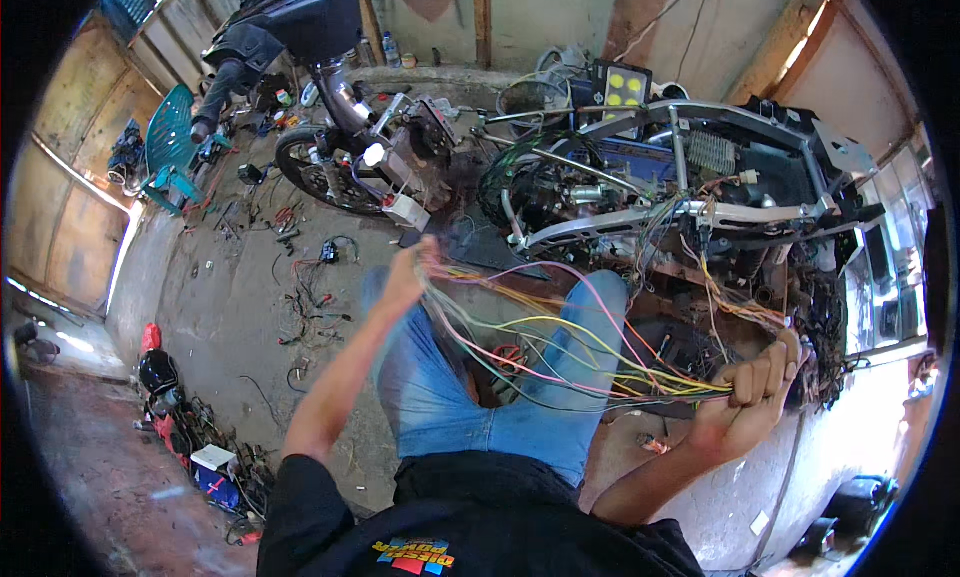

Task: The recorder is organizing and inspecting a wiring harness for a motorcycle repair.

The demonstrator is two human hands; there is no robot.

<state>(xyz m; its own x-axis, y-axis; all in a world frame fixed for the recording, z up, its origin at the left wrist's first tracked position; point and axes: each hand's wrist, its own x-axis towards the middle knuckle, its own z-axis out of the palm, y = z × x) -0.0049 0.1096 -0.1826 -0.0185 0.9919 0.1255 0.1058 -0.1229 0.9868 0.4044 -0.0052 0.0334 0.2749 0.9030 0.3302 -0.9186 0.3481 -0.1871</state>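
Note:
A bundle of loose, multicoloured electrical wires [585, 332] stretches across my lap, with pink, yellow, orange, green, white and black strands fanned out between my hands. My left hand [408, 275], slightly blurred, is closed around the bundle's left end above my left knee. At the other end my right hand [755, 377] grips the gathered wires in a fist, beyond my right knee. More orange and white wires [730, 297] run from beside that fist up toward the silver motorcycle frame [600, 222]. What lies inside either palm is hidden.
Ahead on the left stands a motorcycle front end with its wheel [325, 172]. A green plastic chair [172, 142] is at the far left. Small parts and cable pieces [305, 302] litter the concrete floor. Tools and a blue box [218, 487] lie at the lower left.

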